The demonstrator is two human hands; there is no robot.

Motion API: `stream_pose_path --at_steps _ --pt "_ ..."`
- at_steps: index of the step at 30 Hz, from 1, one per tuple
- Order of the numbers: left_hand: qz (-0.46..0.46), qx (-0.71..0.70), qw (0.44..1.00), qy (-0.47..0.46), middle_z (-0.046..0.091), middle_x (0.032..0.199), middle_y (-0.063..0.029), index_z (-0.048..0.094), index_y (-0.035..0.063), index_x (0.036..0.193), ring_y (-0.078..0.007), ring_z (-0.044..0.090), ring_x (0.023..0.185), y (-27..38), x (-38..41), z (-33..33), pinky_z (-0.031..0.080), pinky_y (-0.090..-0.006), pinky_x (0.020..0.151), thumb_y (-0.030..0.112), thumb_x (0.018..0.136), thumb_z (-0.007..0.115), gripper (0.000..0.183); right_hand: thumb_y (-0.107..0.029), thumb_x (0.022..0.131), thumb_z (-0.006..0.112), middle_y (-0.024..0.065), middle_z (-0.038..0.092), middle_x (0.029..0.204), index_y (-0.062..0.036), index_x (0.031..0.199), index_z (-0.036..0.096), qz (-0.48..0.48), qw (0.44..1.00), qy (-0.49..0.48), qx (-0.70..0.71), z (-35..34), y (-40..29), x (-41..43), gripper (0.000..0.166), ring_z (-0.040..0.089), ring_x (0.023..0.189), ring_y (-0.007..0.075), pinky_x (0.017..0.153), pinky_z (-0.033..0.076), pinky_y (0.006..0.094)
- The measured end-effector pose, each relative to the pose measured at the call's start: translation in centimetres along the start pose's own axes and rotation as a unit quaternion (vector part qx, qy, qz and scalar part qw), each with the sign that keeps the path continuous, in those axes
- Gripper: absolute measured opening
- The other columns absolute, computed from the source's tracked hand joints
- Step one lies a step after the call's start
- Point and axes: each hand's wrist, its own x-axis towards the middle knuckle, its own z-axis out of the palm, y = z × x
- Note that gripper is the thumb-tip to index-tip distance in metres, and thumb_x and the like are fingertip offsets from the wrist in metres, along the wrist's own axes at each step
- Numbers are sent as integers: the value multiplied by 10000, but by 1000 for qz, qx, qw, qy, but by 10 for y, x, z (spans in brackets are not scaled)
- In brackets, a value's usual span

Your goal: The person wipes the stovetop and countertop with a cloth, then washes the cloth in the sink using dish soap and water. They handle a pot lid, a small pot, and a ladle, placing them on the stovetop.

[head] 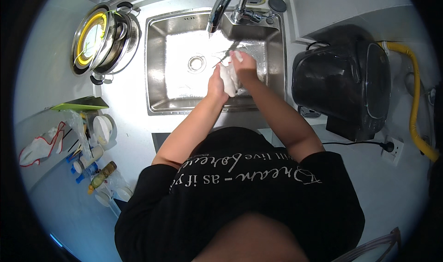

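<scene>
Both my hands are over the right half of a stainless steel sink (pixel 173 89). A whitish cloth (pixel 228 82) hangs between them. My left hand (pixel 217 85) grips its left side, the thumb pointing up along the edge. My right hand (pixel 245 66) is closed on the upper right part, and a bit of white shows between its fingers. Red edging shows at the top of the cloth. Above my hands arches the chrome faucet (pixel 218 14), its spout to the upper left of them. The round drain (pixel 196 64) lies to the left of my left hand.
Metal pots (pixel 119 61) and a yellow-rimmed strainer (pixel 83 56) stand left of the sink. A black appliance (pixel 332 85) is at the right, near a yellow hose (pixel 415 89). Bottles (pixel 102 177), a white bowl (pixel 102 130) and a green board (pixel 81 106) sit at lower left.
</scene>
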Motion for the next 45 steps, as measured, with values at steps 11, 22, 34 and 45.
stream_pose_path --at_steps 11,22,34,45 --pt "57 4 997 46 575 1261 -145 483 30 1305 -312 582 1126 29 7 -46 489 -458 940 406 1015 389 484 -401 889 606 214 677 854 -51 996 691 -93 993 -22 -72 47 -13 -18 377 650 811 405 717 517 445" --pt "219 213 938 162 615 1139 -193 534 -91 1196 -283 638 961 106 34 -48 522 -375 807 467 1029 308 624 -448 859 641 210 691 972 -73 1113 666 -17 996 -18 -81 30 -60 35 454 655 927 383 799 503 422" --pt "96 70 993 2 603 1191 -166 456 2 1318 -292 630 1031 46 30 -2 532 -413 879 503 1019 325 598 -325 888 656 170 692 930 4 1066 652 -44 992 86 77 -46 2 -2 374 655 863 274 786 492 343" --pt "75 150 985 -28 533 1271 -181 406 50 1336 -315 519 1202 6 5 25 461 -440 990 518 1020 292 576 -371 894 629 197 658 1093 -72 1166 533 104 992 77 8 -25 56 -6 416 623 1007 378 838 480 438"
